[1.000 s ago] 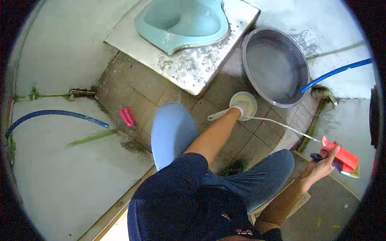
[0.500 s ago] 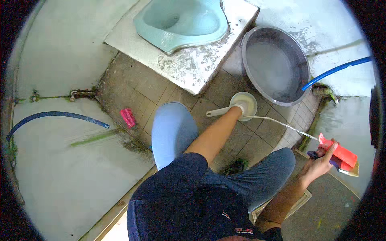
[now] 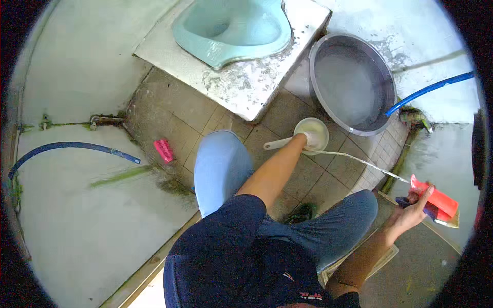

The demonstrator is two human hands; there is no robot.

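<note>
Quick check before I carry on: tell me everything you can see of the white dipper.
The dipper is off-white and looks plastic: a round bowl, open side up, with a straight handle pointing left. The left hand reaches into the bowl, hiding part of it. The inside looks pale yellowish. It shows over the tiled floor, near the dark tub; whether it rests there is unclear. A thin pale strand meets its lower right edge.

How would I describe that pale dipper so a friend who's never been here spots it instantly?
Find the pale blue squat toilet, then the big grey tub to its right. Just below-left of the tub in view is the pale dipper, the left hand at its bowl. Unlike the dark tub, it is small and pale, with a straight handle jutting left.
</note>
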